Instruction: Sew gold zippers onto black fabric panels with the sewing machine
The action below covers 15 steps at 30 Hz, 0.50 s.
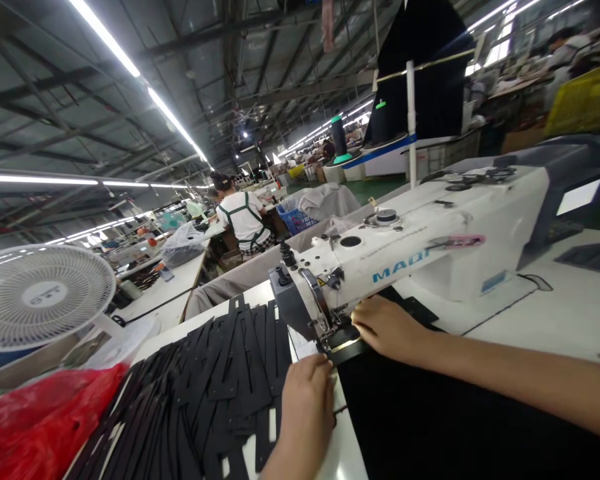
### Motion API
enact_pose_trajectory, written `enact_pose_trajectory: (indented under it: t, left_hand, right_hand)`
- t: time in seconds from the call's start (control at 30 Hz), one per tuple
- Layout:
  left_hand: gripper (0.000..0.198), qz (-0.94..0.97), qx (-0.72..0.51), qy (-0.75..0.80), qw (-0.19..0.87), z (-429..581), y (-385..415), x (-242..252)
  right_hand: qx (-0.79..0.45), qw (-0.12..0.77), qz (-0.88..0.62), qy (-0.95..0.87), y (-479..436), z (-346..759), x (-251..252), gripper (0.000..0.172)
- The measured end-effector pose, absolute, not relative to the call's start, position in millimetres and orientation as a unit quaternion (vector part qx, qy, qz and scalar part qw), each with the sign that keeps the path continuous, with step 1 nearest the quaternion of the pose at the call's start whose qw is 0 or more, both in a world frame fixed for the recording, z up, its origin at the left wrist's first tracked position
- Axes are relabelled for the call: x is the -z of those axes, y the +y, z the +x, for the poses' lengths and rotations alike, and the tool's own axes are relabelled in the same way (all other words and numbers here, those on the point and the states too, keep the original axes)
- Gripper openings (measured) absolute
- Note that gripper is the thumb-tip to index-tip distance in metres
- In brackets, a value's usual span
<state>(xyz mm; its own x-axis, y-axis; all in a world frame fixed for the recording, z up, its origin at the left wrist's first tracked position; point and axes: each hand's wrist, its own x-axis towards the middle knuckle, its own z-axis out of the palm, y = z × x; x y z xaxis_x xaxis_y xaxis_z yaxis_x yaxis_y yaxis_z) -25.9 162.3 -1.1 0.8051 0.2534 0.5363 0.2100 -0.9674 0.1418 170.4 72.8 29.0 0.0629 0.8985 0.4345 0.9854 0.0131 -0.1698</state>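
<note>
black cloth (pixel 420 420) at the sewing machine (pixel 430 233) seems soft and limp, best held flat near its edge, where right hand (pixel 387 330) and left hand (pixel 307 400) curl, their grip i cannot tell.

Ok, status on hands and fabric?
Right hand over black fabric, near sewing head. Left hand left of fabric. Black strips spread beside left hand.

I can't tell whether the left hand (pixel 305 407) grips anything; the bottom edge crops the black fabric (pixel 430 417), the left edge the electric fan (pixel 45 294); the distant upper-right worker (pixel 577 45) blurs.
</note>
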Motion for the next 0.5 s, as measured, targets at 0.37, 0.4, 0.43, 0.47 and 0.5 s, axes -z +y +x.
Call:
enact_pose_trajectory:
  t: [0.37, 0.4, 0.43, 0.47, 0.5]
  left_hand:
    - [0.019, 0.941, -0.292, 0.169, -0.014, -10.9, 171.0, -6.5]
    - [0.018, 0.94, -0.294, 0.173, -0.011, -11.7, 170.8, -7.1]
    - [0.018, 0.94, -0.295, 0.173, -0.008, -12.2, 170.5, -6.8]
    - [0.018, 0.941, -0.294, 0.17, -0.005, -12.4, 170.1, -5.6]
    - [0.018, 0.942, -0.292, 0.165, -0.003, -12.4, 169.6, -3.7]
  right_hand:
    - [0.061, 0.194, -0.675, -0.709, 70.7, 127.8, -1.8, 0.017]
    - [0.06, 0.194, -0.662, -0.721, 73.8, 130.4, -1.2, 0.018]
    - [0.059, 0.195, -0.651, -0.731, 75.2, 132.3, 0.1, 0.019]
    - [0.059, 0.195, -0.641, -0.74, 75.1, 133.5, 2.0, 0.02]
    - [0.06, 0.195, -0.633, -0.747, 73.9, 134.0, 4.0, 0.021]
